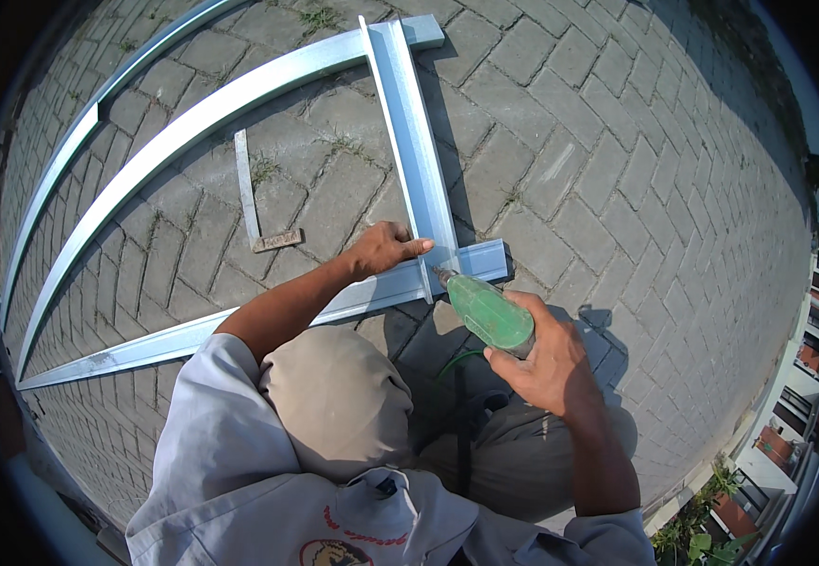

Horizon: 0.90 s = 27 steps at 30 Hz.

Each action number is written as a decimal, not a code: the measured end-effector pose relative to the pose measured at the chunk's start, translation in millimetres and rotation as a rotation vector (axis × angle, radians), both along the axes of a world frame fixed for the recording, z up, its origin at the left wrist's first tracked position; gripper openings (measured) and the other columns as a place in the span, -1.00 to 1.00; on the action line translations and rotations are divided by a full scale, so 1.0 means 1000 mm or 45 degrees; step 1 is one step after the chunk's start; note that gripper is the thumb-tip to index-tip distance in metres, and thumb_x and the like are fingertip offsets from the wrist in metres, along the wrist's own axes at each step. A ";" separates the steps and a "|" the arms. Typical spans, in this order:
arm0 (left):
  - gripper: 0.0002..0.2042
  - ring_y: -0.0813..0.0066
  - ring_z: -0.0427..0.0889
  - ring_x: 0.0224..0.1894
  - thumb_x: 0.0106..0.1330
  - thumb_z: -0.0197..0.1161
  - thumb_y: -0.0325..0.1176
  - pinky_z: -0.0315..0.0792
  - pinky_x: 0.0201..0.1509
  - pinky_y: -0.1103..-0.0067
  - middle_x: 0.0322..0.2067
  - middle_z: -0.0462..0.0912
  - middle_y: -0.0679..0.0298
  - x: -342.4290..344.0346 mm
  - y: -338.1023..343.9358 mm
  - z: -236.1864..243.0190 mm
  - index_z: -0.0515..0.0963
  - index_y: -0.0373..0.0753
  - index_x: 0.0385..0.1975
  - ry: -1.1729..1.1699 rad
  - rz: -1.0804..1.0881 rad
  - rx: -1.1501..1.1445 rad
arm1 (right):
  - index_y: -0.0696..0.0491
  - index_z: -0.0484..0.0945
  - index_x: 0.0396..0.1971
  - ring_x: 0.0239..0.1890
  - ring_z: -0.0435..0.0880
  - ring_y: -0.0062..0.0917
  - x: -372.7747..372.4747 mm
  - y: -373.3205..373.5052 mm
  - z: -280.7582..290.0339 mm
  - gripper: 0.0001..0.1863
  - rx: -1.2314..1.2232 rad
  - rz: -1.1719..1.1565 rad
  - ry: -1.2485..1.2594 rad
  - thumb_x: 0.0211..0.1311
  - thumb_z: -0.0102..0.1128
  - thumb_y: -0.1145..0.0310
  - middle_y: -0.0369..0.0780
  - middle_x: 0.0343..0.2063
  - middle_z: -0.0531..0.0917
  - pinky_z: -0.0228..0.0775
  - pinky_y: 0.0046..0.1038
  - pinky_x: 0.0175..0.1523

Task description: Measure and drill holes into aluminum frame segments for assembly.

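Observation:
My right hand [553,363] is wrapped round a green power drill [489,311]. The drill's tip meets the near end of a short silvery metal channel [414,141], where it lies across a long metal channel [353,300]. Just left of the tip, my left hand [383,251] grips the short channel's edge, thumb toward the drill. At its far end, the short piece crosses a second long channel [192,118]. The long channels come close together at the far left. Whether a screw sits at the drill tip is too small to tell.
A try square [247,189] with a brown handle lies on the grey paving [560,189] between the long channels. Another metal length [65,165] runs along the far left. A green cord [456,361] trails below the drill. Plants [702,519] and buildings stand at the right edge.

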State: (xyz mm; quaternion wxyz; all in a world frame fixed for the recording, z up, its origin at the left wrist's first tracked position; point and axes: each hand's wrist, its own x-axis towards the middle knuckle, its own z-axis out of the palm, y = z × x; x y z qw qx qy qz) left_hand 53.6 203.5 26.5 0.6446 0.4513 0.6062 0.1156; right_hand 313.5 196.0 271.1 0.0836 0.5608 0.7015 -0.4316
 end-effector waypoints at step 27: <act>-0.25 0.08 -0.19 0.65 0.52 -0.22 0.33 -0.43 0.67 0.04 0.56 0.10 0.14 0.016 0.135 0.008 0.29 -0.08 0.50 1.014 -0.808 1.166 | 0.13 0.35 0.35 -0.35 0.74 -0.03 -0.058 -0.019 0.010 -0.07 -0.033 0.084 -0.208 -0.10 0.55 0.21 0.02 -0.23 0.59 0.65 -0.08 -0.22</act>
